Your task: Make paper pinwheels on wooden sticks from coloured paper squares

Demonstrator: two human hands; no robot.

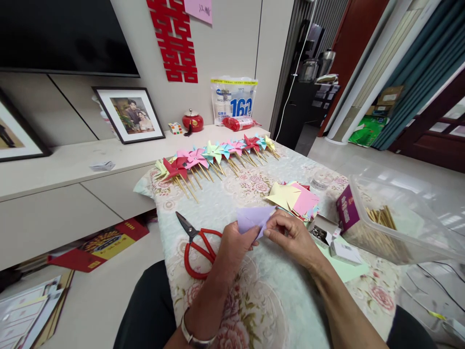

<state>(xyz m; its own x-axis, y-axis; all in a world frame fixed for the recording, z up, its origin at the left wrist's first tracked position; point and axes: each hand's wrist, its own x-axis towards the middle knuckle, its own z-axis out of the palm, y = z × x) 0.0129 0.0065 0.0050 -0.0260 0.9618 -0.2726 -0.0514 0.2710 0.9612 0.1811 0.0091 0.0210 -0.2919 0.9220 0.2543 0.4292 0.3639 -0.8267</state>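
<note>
Floral cloth covers the table (225, 203), which stands in a living room beside a low cabinet (72, 169) with framed photographs (130, 114) against the wall. Nearest the table's near edge, both hands work over the middle of the cloth: the left hand (232, 245) and the right hand (290, 235) each pinch an edge of a lilac paper square (252, 217) between thumb and fingertips, holding it just above the cloth with a fold forming along it. This looks like the folding step of making a paper pinwheel; the next move would seem to call for a firm, even crease with corners matched.

Just left of the left hand lie red-handled scissors (198, 242), blades pointing away. Beside the right hand, toward the right edge, sit a small open box of pins (321, 236) and a green sheet (345, 269). Beyond the hands is a loose stack of coloured paper squares (296, 198), yellow and pink on top. At the right edge, a clear plastic tub (403, 228) holds wooden sticks (381, 218).

Along the far edge runs a row of finished pinwheels (214, 155) on sticks, red, pink, green, blue and yellow, overlapping one another.
</note>
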